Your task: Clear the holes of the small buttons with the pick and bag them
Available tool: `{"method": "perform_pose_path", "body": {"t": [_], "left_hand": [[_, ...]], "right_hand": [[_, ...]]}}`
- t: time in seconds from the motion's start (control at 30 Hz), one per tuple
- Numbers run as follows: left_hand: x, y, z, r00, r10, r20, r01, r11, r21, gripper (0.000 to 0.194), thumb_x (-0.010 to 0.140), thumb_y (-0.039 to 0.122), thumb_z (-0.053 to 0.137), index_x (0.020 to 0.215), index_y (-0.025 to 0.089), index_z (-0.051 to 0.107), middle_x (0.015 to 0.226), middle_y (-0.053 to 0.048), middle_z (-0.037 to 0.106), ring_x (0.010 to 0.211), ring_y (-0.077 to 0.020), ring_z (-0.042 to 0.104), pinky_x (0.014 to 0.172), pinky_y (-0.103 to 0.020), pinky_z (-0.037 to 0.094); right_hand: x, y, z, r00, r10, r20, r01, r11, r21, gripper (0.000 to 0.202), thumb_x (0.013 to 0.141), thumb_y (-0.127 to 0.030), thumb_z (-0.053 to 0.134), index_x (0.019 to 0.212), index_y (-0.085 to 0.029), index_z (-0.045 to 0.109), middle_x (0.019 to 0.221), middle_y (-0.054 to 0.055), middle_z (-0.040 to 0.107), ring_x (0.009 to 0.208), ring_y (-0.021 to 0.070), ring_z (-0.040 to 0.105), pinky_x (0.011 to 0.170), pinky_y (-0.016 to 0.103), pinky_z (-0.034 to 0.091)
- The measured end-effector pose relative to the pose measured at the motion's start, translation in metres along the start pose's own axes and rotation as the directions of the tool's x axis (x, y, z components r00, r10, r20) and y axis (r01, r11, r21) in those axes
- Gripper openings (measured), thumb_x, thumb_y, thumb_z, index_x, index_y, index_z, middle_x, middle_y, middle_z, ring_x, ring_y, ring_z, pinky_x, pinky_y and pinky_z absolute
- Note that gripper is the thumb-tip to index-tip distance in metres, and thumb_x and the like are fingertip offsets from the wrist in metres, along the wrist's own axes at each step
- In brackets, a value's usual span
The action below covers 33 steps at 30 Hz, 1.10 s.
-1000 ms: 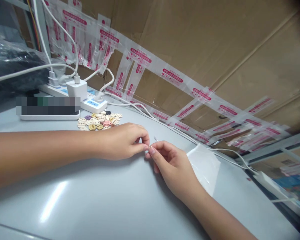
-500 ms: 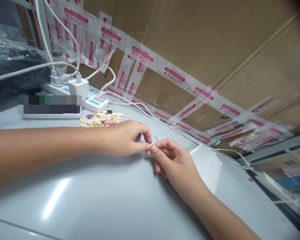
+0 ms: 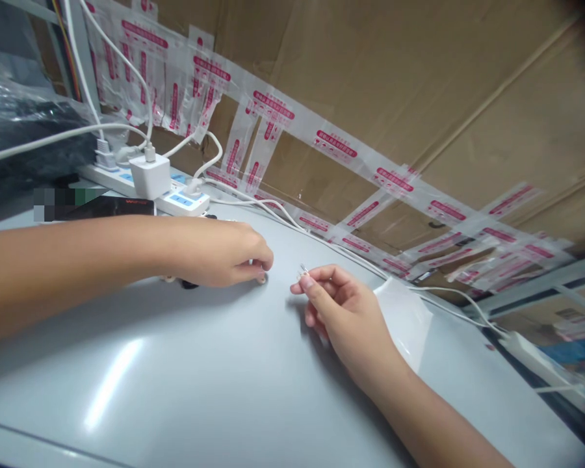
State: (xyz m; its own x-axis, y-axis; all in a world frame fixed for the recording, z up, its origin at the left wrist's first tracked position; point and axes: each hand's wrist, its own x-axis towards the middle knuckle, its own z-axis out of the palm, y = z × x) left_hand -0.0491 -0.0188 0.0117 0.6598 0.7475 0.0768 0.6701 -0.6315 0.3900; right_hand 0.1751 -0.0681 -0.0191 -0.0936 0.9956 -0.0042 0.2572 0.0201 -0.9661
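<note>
My left hand [image 3: 236,253] is low over the table, palm down, with fingers curled and fingertips together. A small cream piece [image 3: 262,279] shows at those fingertips, close to the tabletop; its exact kind is too small to tell. To the right, my right hand [image 3: 338,302] is raised a little, with thumb and forefinger pinching a thin silvery metal piece [image 3: 303,268]. Something small and pale shows at the same pinch. Behind and under my left forearm, a pile of small slotted oval pieces is mostly hidden; a dark one [image 3: 190,284] peeks out below the forearm.
A white power strip [image 3: 188,203] with a white plug adapter [image 3: 149,175] and cables stands at the back left. Beside it lies a dark box [image 3: 117,207]. A clear plastic sheet [image 3: 409,318] lies right of my right hand. Taped cardboard [image 3: 331,146] lines the table's back edge.
My hands were touching at the fingertips and are now apart. My left hand has moved left and down to the tabletop, its forearm now covering the pile. My right hand has barely moved.
</note>
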Motion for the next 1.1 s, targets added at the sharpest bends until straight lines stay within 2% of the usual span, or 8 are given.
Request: {"method": "perform_pose_path", "body": {"t": [0.1, 0.17, 0.37, 0.5, 0.6, 0.73, 0.83, 1.1], "left_hand": [[0.001, -0.001, 0.002, 0.993, 0.066, 0.095, -0.074, 0.993, 0.089, 0.024, 0.091, 0.033, 0.05, 0.098, 0.031, 0.073, 0.1, -0.003, 0.07, 0.089, -0.0214, 0.061, 0.073, -0.03, 0.039], [0.002, 0.0, 0.003, 0.992, 0.084, 0.095, -0.092, 0.992, 0.086, 0.023, 0.091, 0.031, 0.051, 0.096, 0.029, 0.073, 0.103, -0.003, 0.069, 0.088, -0.0203, 0.061, 0.073, -0.03, 0.039], [0.0, 0.004, 0.004, 0.997, 0.015, 0.075, -0.02, 0.998, 0.064, 0.015, 0.087, 0.032, 0.055, 0.086, 0.025, 0.068, 0.086, -0.001, 0.069, 0.075, -0.0174, 0.06, 0.062, -0.028, 0.038], [0.005, 0.007, 0.003, 1.0, 0.02, 0.007, -0.018, 0.99, -0.142, 0.012, 0.086, 0.032, 0.06, 0.085, 0.021, 0.066, 0.078, 0.001, 0.07, 0.073, -0.0148, 0.063, 0.062, -0.024, 0.042], [0.009, 0.01, 0.003, 1.0, -0.013, -0.023, 0.003, 0.93, -0.367, 0.014, 0.084, 0.033, 0.063, 0.088, 0.019, 0.066, 0.08, 0.001, 0.072, 0.075, -0.0136, 0.066, 0.064, -0.022, 0.047], [0.01, 0.014, 0.002, 0.996, -0.09, -0.022, 0.064, 0.838, -0.541, 0.016, 0.082, 0.032, 0.067, 0.087, 0.018, 0.066, 0.076, 0.001, 0.074, 0.071, -0.0139, 0.069, 0.062, -0.021, 0.05], [0.008, 0.015, 0.003, 0.994, -0.11, -0.007, 0.084, 0.801, -0.593, 0.015, 0.08, 0.031, 0.069, 0.085, 0.017, 0.067, 0.075, 0.001, 0.075, 0.072, -0.0145, 0.07, 0.063, -0.021, 0.052], [0.009, 0.013, 0.006, 0.998, -0.061, -0.006, 0.045, 0.785, -0.618, 0.012, 0.081, 0.03, 0.069, 0.085, 0.018, 0.067, 0.079, 0.001, 0.076, 0.075, -0.0142, 0.072, 0.065, -0.021, 0.054]], "right_hand": [[0.0, 0.001, 0.0, 1.0, -0.009, 0.01, 0.009, 1.0, -0.002, 0.034, 0.082, -0.05, 0.07, 0.086, -0.019, 0.057, 0.088, 0.003, 0.071, 0.047, 0.0056, 0.051, 0.039, 0.019, 0.032], [-0.001, 0.001, 0.0, 1.0, -0.005, 0.018, 0.005, 1.0, -0.01, 0.034, 0.083, -0.049, 0.07, 0.087, -0.018, 0.057, 0.087, 0.002, 0.07, 0.047, 0.0056, 0.051, 0.038, 0.019, 0.032], [-0.004, -0.005, 0.003, 0.999, 0.011, 0.036, -0.009, 0.999, -0.053, 0.029, 0.082, -0.045, 0.07, 0.084, -0.018, 0.061, 0.079, 0.002, 0.069, 0.047, 0.0065, 0.051, 0.04, 0.02, 0.034], [-0.005, -0.008, 0.003, 0.998, 0.037, 0.05, -0.037, 0.999, -0.011, 0.027, 0.08, -0.043, 0.072, 0.082, -0.017, 0.063, 0.075, 0.001, 0.067, 0.047, 0.0064, 0.05, 0.039, 0.019, 0.031], [-0.006, -0.009, 0.003, 0.995, 0.069, 0.071, -0.072, 0.996, 0.048, 0.025, 0.078, -0.039, 0.074, 0.08, -0.017, 0.062, 0.078, 0.002, 0.07, 0.048, 0.006, 0.051, 0.04, 0.018, 0.033], [-0.006, -0.01, 0.003, 0.989, 0.123, 0.081, -0.13, 0.987, 0.092, 0.024, 0.076, -0.034, 0.075, 0.077, -0.018, 0.058, 0.08, 0.002, 0.073, 0.045, 0.0049, 0.051, 0.041, 0.017, 0.034], [-0.007, -0.011, 0.004, 0.987, 0.135, 0.09, -0.145, 0.982, 0.119, 0.025, 0.074, -0.033, 0.076, 0.075, -0.018, 0.056, 0.083, 0.002, 0.073, 0.045, 0.0049, 0.051, 0.04, 0.016, 0.032], [-0.008, -0.011, 0.004, 0.984, 0.133, 0.122, -0.151, 0.976, 0.156, 0.023, 0.076, -0.031, 0.074, 0.075, -0.019, 0.055, 0.085, 0.003, 0.074, 0.045, 0.0046, 0.049, 0.039, 0.016, 0.031]]}}
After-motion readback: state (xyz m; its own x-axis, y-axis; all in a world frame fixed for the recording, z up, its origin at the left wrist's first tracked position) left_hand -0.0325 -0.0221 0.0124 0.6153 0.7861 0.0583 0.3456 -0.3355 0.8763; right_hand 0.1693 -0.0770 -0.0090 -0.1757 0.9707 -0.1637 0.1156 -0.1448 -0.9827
